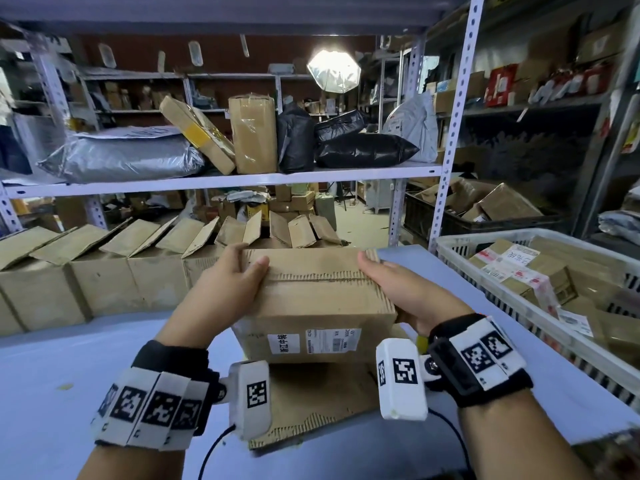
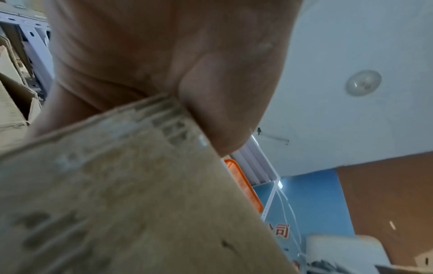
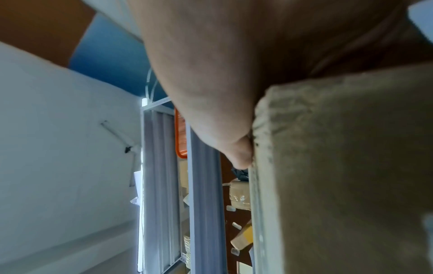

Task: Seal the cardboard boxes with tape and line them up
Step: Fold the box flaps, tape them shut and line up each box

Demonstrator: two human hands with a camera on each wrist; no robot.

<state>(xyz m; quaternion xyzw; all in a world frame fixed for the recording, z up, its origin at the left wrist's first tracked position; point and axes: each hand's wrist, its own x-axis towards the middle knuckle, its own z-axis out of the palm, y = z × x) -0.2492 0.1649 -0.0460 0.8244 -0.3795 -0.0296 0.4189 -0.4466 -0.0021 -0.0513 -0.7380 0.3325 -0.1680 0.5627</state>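
- cardboard box (image 1: 313,299): held in front of me above the table (image 1: 69,368), just over a loose corrugated sheet (image 1: 311,403). top flaps are folded down and meet at a centre seam; i see no tape on that seam.
- left hand (image 1: 225,285): fingers curled over the box's left top corner, thumb lying on the top flap. the left wrist view shows the palm bearing against the cardboard edge.
- right hand (image 1: 398,292): cups the right end, thumb on the top edge; the fingers run behind the box and how they lie cannot be told.
- handling, my judgement: it rides easily between two hands, so probably light. the board looks worn and fluted at the edges, stiff on the faces but likely to crush at the corners. dry paper surface, not slippery.
- where to hold: at both ends, low on the side walls, thumbs pinning the flaps shut so the seam stays closed for taping.
- row of open boxes (image 1: 104,271): stands along the far left of the table, flaps up, unsealed.
- white plastic crate (image 1: 519,306): at right, holding labelled parcels.
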